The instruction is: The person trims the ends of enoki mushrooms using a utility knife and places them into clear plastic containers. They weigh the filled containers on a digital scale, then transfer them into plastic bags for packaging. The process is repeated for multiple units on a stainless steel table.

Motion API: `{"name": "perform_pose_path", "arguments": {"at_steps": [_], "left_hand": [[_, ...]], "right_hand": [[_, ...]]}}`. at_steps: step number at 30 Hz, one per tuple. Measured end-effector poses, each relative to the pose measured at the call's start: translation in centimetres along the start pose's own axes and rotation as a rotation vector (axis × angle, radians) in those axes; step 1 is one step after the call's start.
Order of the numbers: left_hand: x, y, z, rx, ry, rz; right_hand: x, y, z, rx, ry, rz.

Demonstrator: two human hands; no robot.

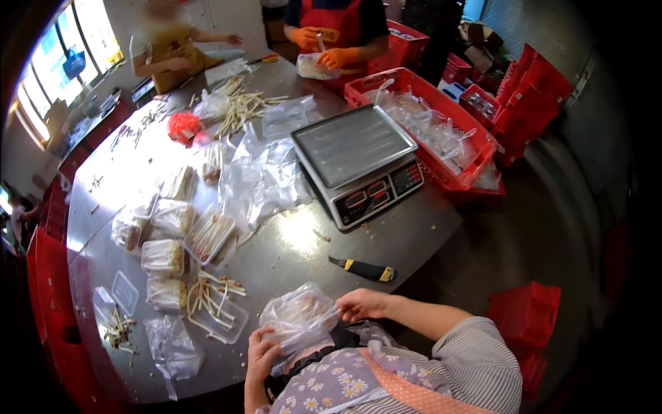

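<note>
At the near edge of the metal table lies a clear plastic bag (300,316) with pale contents. My left hand (262,352) rests against its left side, fingers on the plastic. The fingers of my right hand (354,305) pinch the bag's right edge. Beyond it lies a utility knife (370,270) with a black and yellow handle. Left of the bag, long pale mushroom stems (207,300) lie partly over a clear plastic tray (235,323). Several packed trays of pale stems (163,257) stand further left. An empty clear bag (176,346) lies near the left front.
A digital scale (357,150) stands at the middle right, beside a red crate (476,176) of bagged goods. Loose plastic bags (269,176) lie left of the scale. Two people work across the table, one in orange gloves (337,58). Scissors (270,58) lie at the far edge.
</note>
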State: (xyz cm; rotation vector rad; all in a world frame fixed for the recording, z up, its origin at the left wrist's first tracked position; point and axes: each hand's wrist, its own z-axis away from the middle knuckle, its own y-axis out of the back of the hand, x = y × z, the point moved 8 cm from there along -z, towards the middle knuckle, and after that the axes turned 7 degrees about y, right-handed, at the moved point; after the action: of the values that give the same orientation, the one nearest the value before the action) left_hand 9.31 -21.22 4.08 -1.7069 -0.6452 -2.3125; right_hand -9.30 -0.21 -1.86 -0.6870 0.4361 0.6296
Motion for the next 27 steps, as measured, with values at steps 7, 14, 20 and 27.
{"name": "perform_pose_path", "arguments": {"at_steps": [7,14,20,27], "left_hand": [[-2.7,1.8,-0.1,0.512,0.045,-0.285],[-7.9,-0.1,-3.1,0.141,0.547,0.597],[4.3,-5.1,-6.6,0.093,0.369,0.812],[15.2,-11.2,-12.6,-0.065,0.117,0.780]], "right_hand": [[-2.5,-3.1,-3.7,0.314,0.548,0.942],[-5.5,-2.8,-4.1,0.288,0.710,0.653],[-15.2,-0.8,3.2,0.221,0.793,0.288],[-18.3,7.9,6.6,0.183,0.918,-0.199]]}}
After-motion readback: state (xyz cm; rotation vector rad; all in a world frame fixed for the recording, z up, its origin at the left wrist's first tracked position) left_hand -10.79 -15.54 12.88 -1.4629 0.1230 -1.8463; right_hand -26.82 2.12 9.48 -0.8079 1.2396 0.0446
